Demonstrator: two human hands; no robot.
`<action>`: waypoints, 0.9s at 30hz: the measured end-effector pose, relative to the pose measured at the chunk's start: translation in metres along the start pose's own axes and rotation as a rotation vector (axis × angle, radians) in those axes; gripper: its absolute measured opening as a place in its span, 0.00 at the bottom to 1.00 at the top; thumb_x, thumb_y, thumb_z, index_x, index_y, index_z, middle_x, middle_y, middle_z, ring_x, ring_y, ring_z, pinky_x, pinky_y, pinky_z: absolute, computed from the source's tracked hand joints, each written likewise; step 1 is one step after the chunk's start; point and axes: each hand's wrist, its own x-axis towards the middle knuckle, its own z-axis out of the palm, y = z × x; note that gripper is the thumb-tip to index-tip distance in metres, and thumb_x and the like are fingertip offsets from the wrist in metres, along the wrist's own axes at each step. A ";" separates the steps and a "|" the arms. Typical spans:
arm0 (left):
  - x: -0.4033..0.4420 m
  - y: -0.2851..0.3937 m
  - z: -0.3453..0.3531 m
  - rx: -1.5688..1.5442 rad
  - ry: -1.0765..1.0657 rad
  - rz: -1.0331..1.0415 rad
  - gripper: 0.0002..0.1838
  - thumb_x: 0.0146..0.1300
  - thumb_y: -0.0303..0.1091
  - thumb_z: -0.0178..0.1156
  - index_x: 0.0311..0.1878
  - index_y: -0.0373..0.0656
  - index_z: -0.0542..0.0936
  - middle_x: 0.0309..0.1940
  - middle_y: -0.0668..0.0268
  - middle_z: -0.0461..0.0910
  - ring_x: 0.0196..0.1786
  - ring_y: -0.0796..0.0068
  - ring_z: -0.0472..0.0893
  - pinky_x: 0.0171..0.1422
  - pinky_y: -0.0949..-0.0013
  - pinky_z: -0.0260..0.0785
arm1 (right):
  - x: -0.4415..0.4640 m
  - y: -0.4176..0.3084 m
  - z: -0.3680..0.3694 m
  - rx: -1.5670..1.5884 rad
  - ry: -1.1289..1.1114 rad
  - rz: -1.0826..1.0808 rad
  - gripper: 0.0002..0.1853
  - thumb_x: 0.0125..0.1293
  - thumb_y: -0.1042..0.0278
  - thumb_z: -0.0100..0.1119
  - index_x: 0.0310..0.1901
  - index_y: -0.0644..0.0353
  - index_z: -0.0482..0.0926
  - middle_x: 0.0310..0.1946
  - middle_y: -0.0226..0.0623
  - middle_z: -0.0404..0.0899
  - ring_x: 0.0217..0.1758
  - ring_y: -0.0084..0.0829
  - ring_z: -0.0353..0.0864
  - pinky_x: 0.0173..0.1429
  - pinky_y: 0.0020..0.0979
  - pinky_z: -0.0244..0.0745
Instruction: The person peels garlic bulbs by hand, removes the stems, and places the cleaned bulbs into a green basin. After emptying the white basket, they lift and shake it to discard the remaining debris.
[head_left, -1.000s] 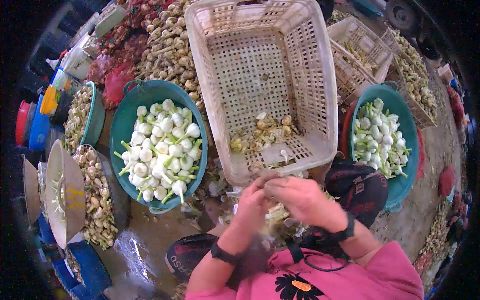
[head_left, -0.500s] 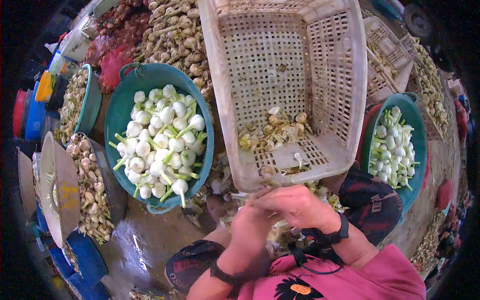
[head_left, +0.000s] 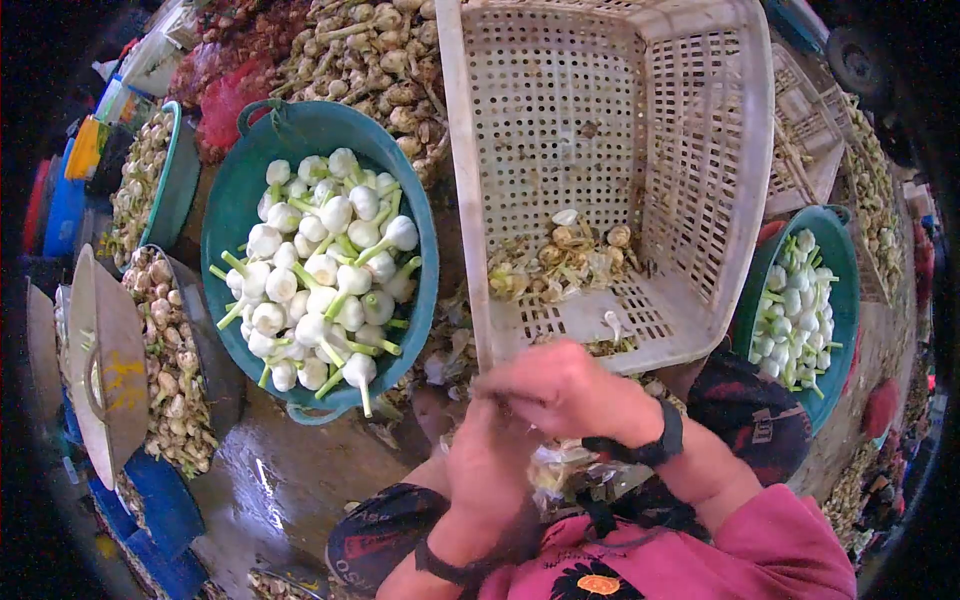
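Nearest, the person's left hand [head_left: 488, 462] rises from the wrist with its fingertips pointing away from the body, while the right hand [head_left: 575, 392] lies across those fingertips, pointing left. The fingers of both are curled together; blur and overlap hide whether they grip anything, so I cannot tell. Pale peelings [head_left: 553, 472] lie beneath, between the knees. Just beyond is the crate [head_left: 685, 345], its open top facing the camera and its long axis running away from the person; the hands overlap its near edge in view, contact unclear. Dry scraps [head_left: 560, 265] lie inside towards its near-left corner. Left of it, a green tub [head_left: 340, 125], also lengthwise away, holds white garlic bulbs [head_left: 325, 268]; one bulb at the near-right rim points its stem towards the person. Another tub [head_left: 846, 300] stands beyond the right knee. Farther off lies an unpeeled heap [head_left: 385, 70].
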 end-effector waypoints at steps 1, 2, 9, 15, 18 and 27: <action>0.000 0.004 0.005 0.010 0.020 -0.003 0.20 0.67 0.38 0.41 0.56 0.33 0.67 0.52 0.57 0.72 0.55 0.62 0.72 0.57 0.62 0.67 | 0.006 0.009 -0.005 -0.156 0.090 -0.031 0.16 0.47 0.79 0.56 0.40 0.59 0.80 0.33 0.43 0.80 0.34 0.44 0.80 0.38 0.37 0.76; -0.001 0.009 0.010 0.021 0.040 -0.007 0.20 0.68 0.37 0.42 0.56 0.32 0.67 0.51 0.57 0.72 0.53 0.62 0.74 0.55 0.62 0.68 | 0.013 0.023 -0.014 -0.311 0.179 -0.064 0.14 0.48 0.78 0.57 0.39 0.60 0.80 0.30 0.44 0.79 0.32 0.44 0.79 0.36 0.38 0.75; -0.007 0.022 0.016 0.000 -0.058 -0.156 0.21 0.70 0.38 0.42 0.55 0.28 0.67 0.46 0.55 0.77 0.46 0.64 0.78 0.54 0.64 0.70 | -0.002 0.171 -0.124 -0.978 -0.194 0.375 0.10 0.49 0.69 0.59 0.34 0.61 0.78 0.30 0.44 0.78 0.39 0.43 0.77 0.46 0.39 0.73; -0.001 0.025 0.027 0.097 -0.049 -0.226 0.18 0.68 0.33 0.43 0.53 0.28 0.68 0.45 0.56 0.77 0.46 0.70 0.78 0.53 0.69 0.69 | -0.048 0.260 -0.097 -1.280 -0.506 0.051 0.10 0.51 0.69 0.54 0.37 0.58 0.75 0.36 0.35 0.76 0.52 0.37 0.69 0.62 0.51 0.58; 0.004 0.019 0.025 0.178 -0.043 -0.266 0.17 0.66 0.33 0.48 0.52 0.30 0.70 0.45 0.55 0.77 0.46 0.65 0.78 0.54 0.65 0.69 | -0.048 0.277 -0.097 -1.242 -0.476 0.027 0.12 0.49 0.69 0.56 0.37 0.58 0.75 0.37 0.36 0.76 0.54 0.37 0.68 0.64 0.50 0.56; 0.002 0.023 0.034 0.206 -0.081 -0.255 0.18 0.67 0.34 0.47 0.55 0.30 0.69 0.45 0.58 0.78 0.45 0.72 0.78 0.49 0.71 0.70 | 0.003 0.147 -0.135 0.109 0.175 0.640 0.30 0.47 0.72 0.63 0.56 0.61 0.70 0.46 0.30 0.75 0.50 0.24 0.73 0.55 0.26 0.67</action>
